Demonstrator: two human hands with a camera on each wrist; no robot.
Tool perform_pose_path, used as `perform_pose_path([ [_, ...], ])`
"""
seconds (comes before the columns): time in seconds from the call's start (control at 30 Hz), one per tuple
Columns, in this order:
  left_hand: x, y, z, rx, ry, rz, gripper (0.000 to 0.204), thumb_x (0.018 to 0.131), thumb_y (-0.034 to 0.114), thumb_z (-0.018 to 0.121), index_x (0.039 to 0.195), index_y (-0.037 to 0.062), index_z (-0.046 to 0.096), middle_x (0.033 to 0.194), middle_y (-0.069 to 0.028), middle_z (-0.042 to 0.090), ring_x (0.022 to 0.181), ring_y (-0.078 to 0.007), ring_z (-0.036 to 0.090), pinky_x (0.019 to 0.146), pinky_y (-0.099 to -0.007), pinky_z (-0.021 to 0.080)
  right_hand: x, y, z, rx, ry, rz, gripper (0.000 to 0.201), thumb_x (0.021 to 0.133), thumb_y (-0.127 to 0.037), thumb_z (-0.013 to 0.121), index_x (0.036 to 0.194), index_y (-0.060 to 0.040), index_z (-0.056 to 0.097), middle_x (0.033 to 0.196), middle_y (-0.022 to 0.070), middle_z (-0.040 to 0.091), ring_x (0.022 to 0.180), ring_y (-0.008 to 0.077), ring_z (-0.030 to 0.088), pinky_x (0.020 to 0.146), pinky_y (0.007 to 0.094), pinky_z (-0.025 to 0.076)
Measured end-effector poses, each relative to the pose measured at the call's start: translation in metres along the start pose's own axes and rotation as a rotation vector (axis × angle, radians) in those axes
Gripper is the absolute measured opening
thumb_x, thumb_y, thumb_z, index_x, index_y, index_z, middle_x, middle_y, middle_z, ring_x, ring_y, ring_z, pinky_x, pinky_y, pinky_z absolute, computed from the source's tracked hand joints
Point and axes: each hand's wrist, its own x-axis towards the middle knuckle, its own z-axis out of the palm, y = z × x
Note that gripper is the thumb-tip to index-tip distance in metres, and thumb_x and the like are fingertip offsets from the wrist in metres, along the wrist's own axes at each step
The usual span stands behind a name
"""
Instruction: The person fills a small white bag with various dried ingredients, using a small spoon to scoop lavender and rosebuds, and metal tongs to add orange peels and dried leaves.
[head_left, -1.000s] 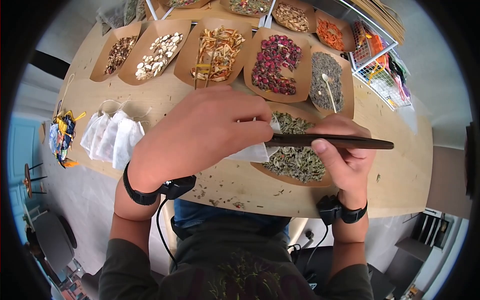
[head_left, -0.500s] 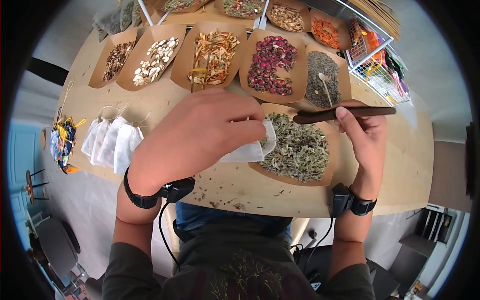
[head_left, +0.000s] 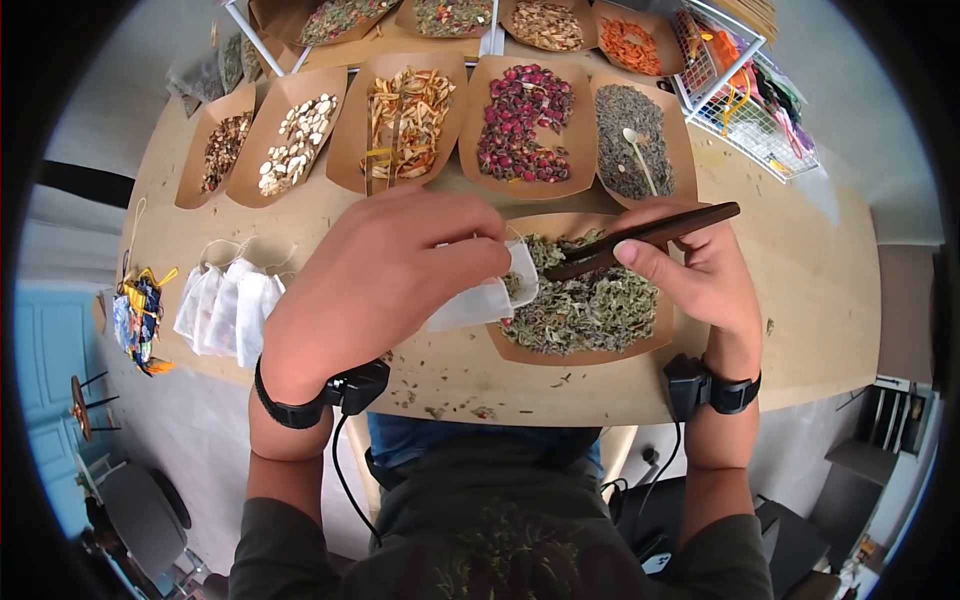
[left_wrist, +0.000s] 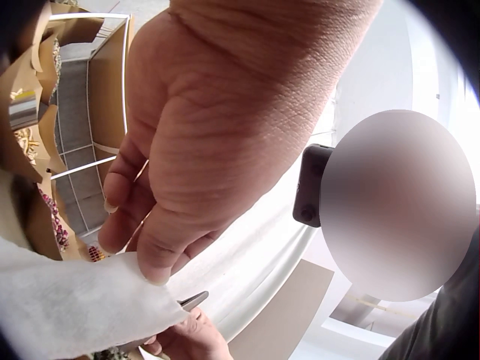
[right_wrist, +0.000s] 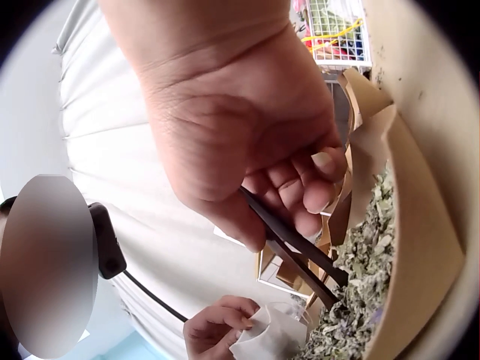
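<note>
The left hand (head_left: pixel 385 275) pinches the edge of a white mesh bag (head_left: pixel 478 305), whose mouth faces the dried green leaves (head_left: pixel 590 318) in a brown paper tray (head_left: pixel 530 350). Some leaf shows inside the bag. Between thumb and fingers the right hand (head_left: pixel 700 270) holds dark wooden tongs (head_left: pixel 650 235). In the right wrist view both tips of the tongs (right_wrist: pixel 300 255) are in the leaves (right_wrist: pixel 360 277), beside the bag (right_wrist: pixel 271 334). The left wrist view shows the left thumb and fingers (left_wrist: pixel 154 259) on the bag's fabric (left_wrist: pixel 82 300).
Paper trays of rosebuds (head_left: pixel 525 125), orange-brown strips (head_left: pixel 415 115), white slices (head_left: pixel 298 140) and grey-purple buds with a spoon (head_left: pixel 635 150) stand behind. White bags (head_left: pixel 235 310) and patterned pouches (head_left: pixel 140 310) lie at the left. A wire basket (head_left: pixel 740 90) stands at the back right.
The right hand has lifted the tongs away from the bag, then lowered their tips into the leaves. The left hand keeps its grip on the bag, and the bag's mouth has come into view.
</note>
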Motion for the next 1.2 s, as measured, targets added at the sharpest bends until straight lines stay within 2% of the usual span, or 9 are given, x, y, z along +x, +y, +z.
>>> perform_pose_path([
  [0.2,0.000,0.001,-0.002,0.009,-0.018,-0.018,0.015,0.084,0.008,0.082,0.097,0.0061,0.074,0.104,-0.0064,0.075,0.084,-0.0311,0.070,0.074,-0.0413,0.054,-0.001,-0.005,0.001,0.005,0.017,-0.026,0.009,0.099,-0.002,0.082,0.107,0.0027,0.079,0.089,-0.0014,0.071,0.077,0.0042,0.058,0.064,0.0245,0.043],
  [0.4,-0.001,-0.001,-0.001,-0.006,-0.001,-0.011,0.015,0.084,0.008,0.081,0.097,0.0065,0.074,0.104,-0.0062,0.075,0.084,-0.0311,0.070,0.073,-0.0416,0.054,-0.004,-0.015,-0.009,0.001,0.104,-0.150,0.007,0.096,0.002,0.081,0.103,0.0015,0.081,0.090,0.0036,0.073,0.077,0.0092,0.060,0.067,0.0281,0.045],
  [0.53,0.000,0.000,0.000,-0.003,0.004,0.002,0.015,0.084,0.008,0.081,0.097,0.0067,0.074,0.103,-0.0059,0.074,0.084,-0.0313,0.069,0.073,-0.0417,0.054,-0.006,-0.017,-0.012,-0.116,0.077,-0.152,0.009,0.095,0.004,0.080,0.105,0.0024,0.081,0.092,0.0074,0.075,0.080,0.0120,0.064,0.069,0.0303,0.047],
  [0.6,0.000,-0.001,0.000,0.001,0.002,0.000,0.015,0.083,0.008,0.081,0.097,0.0067,0.074,0.103,-0.0059,0.074,0.084,-0.0313,0.069,0.073,-0.0418,0.054,-0.008,-0.020,-0.010,-0.023,0.134,-0.242,0.011,0.093,0.004,0.080,0.104,0.0038,0.080,0.093,0.0108,0.077,0.081,0.0160,0.066,0.070,0.0324,0.050],
  [0.7,-0.001,0.000,0.001,0.001,0.011,-0.003,0.015,0.083,0.009,0.081,0.096,0.0069,0.074,0.102,-0.0059,0.074,0.084,-0.0314,0.069,0.073,-0.0420,0.054,-0.006,-0.022,-0.010,0.063,0.116,-0.398,0.014,0.091,0.003,0.080,0.104,0.0046,0.080,0.094,0.0142,0.078,0.082,0.0212,0.069,0.072,0.0343,0.052],
  [0.8,0.000,0.002,0.001,-0.001,0.018,-0.001,0.015,0.083,0.009,0.081,0.096,0.0070,0.074,0.103,-0.0057,0.074,0.085,-0.0312,0.070,0.073,-0.0421,0.054,-0.002,-0.022,0.001,0.065,0.054,-0.457,0.014,0.089,0.002,0.081,0.103,0.0052,0.080,0.094,0.0169,0.079,0.083,0.0240,0.071,0.073,0.0360,0.054],
  [0.93,0.000,0.005,0.000,-0.030,0.035,0.018,0.017,0.080,0.009,0.079,0.097,0.0067,0.075,0.105,-0.0055,0.075,0.088,-0.0308,0.071,0.075,-0.0416,0.055,0.001,-0.026,0.019,-0.015,-0.062,-0.372,0.015,0.090,0.000,0.083,0.104,0.0045,0.080,0.093,0.0154,0.079,0.080,0.0264,0.071,0.071,0.0377,0.054],
  [1.07,0.000,0.007,0.001,-0.039,0.016,0.033,0.019,0.078,0.009,0.077,0.097,0.0065,0.076,0.106,-0.0063,0.076,0.089,-0.0308,0.072,0.076,-0.0411,0.055,0.007,-0.021,0.031,-0.059,-0.158,-0.396,0.017,0.089,0.001,0.083,0.106,0.0038,0.080,0.091,0.0137,0.078,0.081,0.0274,0.072,0.071,0.0395,0.054],
  [1.2,-0.001,0.004,-0.002,-0.003,0.013,0.024,0.018,0.078,0.008,0.077,0.096,0.0062,0.075,0.105,-0.0071,0.076,0.088,-0.0308,0.072,0.075,-0.0406,0.055,0.003,-0.024,0.010,0.005,-0.094,-0.373,0.018,0.088,-0.002,0.083,0.105,0.0048,0.080,0.092,0.0150,0.078,0.081,0.0272,0.072,0.072,0.0392,0.054],
])
